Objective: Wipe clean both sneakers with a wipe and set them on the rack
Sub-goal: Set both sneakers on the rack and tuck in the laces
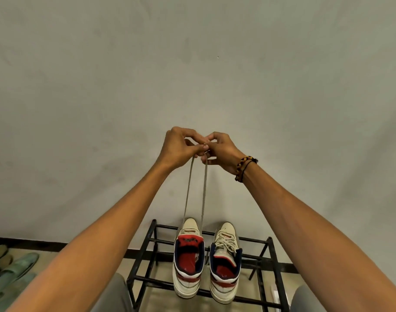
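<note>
Two cream leather sneakers with red linings and navy collars are sitting side by side, heels toward the camera, on the top tier of a black metal-bar shoe rack [145, 246] well below the hands. The left sneaker [188, 257] is lying unlaced at the top, its red tongue folded open, while its two long beige flat laces [197, 190] are running taut and nearly parallel straight up to the hands. The right sneaker [225, 264] is sitting fully laced just beside it, the two shoes close but not clearly touching. Both are showing red stripes along white rubber midsoles.

The left hand [176, 147] and right hand [219, 152] are meeting fingertip to fingertip, each pinching the lace ends with curled fingers and thumb; which hand is holding which end cannot be told. A beaded brown-and-amber bracelet [243, 167] and a thin dark cord are circling the right wrist.

Behind the hands a plain, matte, faintly scuffed grey-white wall [192, 64] is filling most of the view, ending in a dark skirting strip. The rack's thin square bars are forming open tiers over a pale floor. Far down to the left of the hands, pale green slippers [14, 273] and darker footwear are lying on the floor. Grey trouser knees are showing at the bottom edge.
</note>
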